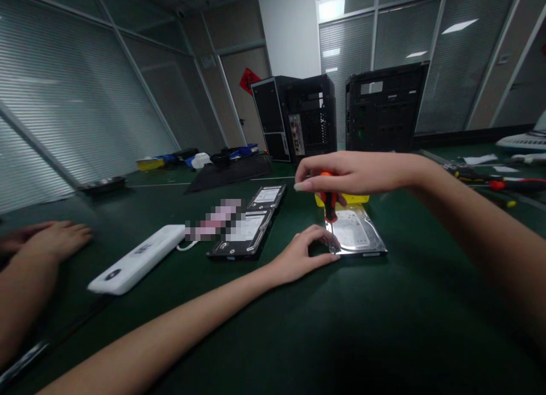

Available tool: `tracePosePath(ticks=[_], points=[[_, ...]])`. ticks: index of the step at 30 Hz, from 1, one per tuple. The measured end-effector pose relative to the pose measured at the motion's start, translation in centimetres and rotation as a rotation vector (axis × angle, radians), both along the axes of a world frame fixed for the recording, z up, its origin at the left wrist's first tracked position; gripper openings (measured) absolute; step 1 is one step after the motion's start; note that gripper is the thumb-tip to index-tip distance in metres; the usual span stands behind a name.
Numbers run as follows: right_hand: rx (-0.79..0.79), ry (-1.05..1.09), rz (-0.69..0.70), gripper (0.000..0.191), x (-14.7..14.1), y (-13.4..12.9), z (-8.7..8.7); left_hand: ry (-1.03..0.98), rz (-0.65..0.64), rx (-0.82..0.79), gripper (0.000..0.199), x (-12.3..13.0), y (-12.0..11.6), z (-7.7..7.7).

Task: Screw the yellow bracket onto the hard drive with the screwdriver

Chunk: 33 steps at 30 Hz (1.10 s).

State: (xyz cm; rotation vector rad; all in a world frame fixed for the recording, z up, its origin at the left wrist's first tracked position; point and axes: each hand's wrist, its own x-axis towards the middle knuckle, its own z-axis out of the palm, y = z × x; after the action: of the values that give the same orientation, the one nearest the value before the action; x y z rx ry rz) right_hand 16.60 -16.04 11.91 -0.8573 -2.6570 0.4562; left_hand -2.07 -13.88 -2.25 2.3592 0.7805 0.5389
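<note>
on the worktop point(426, 327), a hard drive point(354, 230) lies right of centre; the left hand point(301, 256) touches its near left corner, and the right hand point(341, 172) is above, gripping a screwdriver point(330, 206) upright over that corner. to the left, a near drive point(249, 236) and a far drive point(268, 196) lie in line; farther left, a device point(139, 258), then another person's hand point(60, 240). behind, two computer cases point(386, 108) stand side by side; hand tools point(518, 184) lie far right.
</note>
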Motion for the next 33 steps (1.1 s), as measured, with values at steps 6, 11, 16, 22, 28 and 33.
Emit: tracePosePath(ticks=[6,11,16,22,28,33], points=[[-0.011,-0.037,-0.018,0.027,0.08,0.15,0.17,-0.004,-0.018,0.003,0.025,0.06,-0.12,0.19],[0.028,-0.043,-0.051,0.034,0.56,0.07,0.16,-0.012,-0.023,-0.013,0.025,0.05,-0.25,0.43],[-0.002,-0.035,-0.018,0.041,0.68,0.13,0.15,-0.013,-0.023,-0.012,0.026,0.02,-0.18,0.42],[-0.067,-0.007,0.078,0.035,0.38,0.1,0.14,-0.01,-0.013,-0.001,0.027,0.02,-0.09,0.14],[-0.077,-0.018,0.092,0.028,0.29,0.27,0.34,-0.014,-0.011,0.0,0.029,-0.01,-0.01,0.15],[-0.107,-0.014,0.083,0.028,-0.19,0.23,0.19,-0.019,-0.018,-0.014,0.03,0.09,0.03,0.26]])
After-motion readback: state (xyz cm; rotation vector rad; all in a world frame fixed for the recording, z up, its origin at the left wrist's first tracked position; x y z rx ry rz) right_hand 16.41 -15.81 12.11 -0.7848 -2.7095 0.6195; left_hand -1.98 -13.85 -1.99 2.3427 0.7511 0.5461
